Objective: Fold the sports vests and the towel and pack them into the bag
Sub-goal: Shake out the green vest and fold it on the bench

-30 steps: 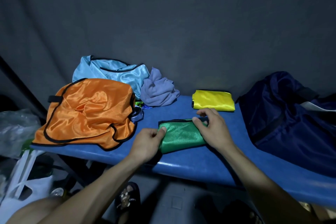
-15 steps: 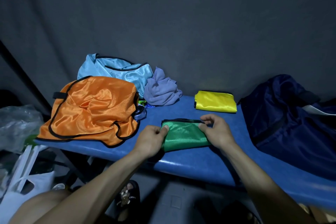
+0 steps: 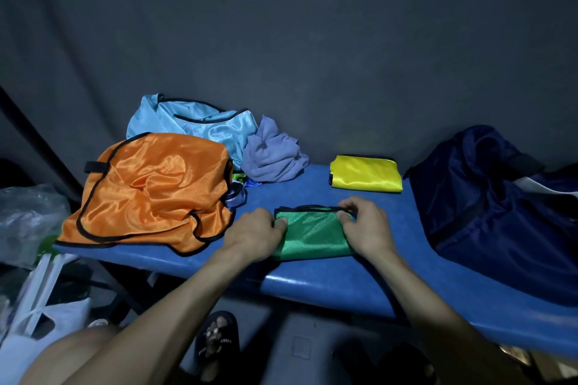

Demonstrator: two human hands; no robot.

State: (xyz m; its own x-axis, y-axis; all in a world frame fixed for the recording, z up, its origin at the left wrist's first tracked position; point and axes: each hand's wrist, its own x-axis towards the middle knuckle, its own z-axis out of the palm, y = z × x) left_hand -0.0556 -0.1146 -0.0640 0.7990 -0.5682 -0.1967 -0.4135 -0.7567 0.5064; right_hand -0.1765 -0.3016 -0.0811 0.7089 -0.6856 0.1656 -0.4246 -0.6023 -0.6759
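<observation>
blue bench (image 3: 328, 284), both hands (image 3: 312, 234) on folded green vest (image 3: 312, 236)

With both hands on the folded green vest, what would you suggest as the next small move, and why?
Probably lift the green vest and set it by the folded yellow vest. Left hand and right hand pinch its ends, and it already looks compactly folded; the orange vest is unfolded.
</observation>
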